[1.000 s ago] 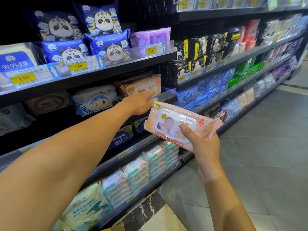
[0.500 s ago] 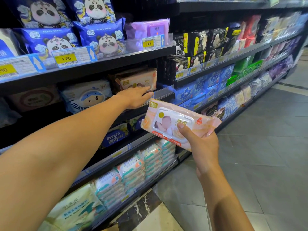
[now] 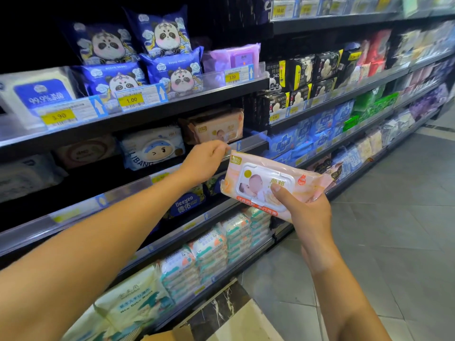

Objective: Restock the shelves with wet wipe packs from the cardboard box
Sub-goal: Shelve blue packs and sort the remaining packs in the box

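Pink plastic wet wipe pack (image 3: 266,183) gripped by right hand (image 3: 310,215) just below matching shelved packs (image 3: 216,126); left hand (image 3: 205,159) curled at shelf's clear rail (image 3: 251,143), grasp unclear; might snag rail entering.

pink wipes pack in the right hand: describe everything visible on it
The pink wet wipe pack is a soft, glossy plastic pouch with a white flip lid, shut, a baby picture, an orange-red text band and crimped ends. It is held in mid-air, face up, tilted down to the right. The right hand grips its near edge, thumb on the lid.
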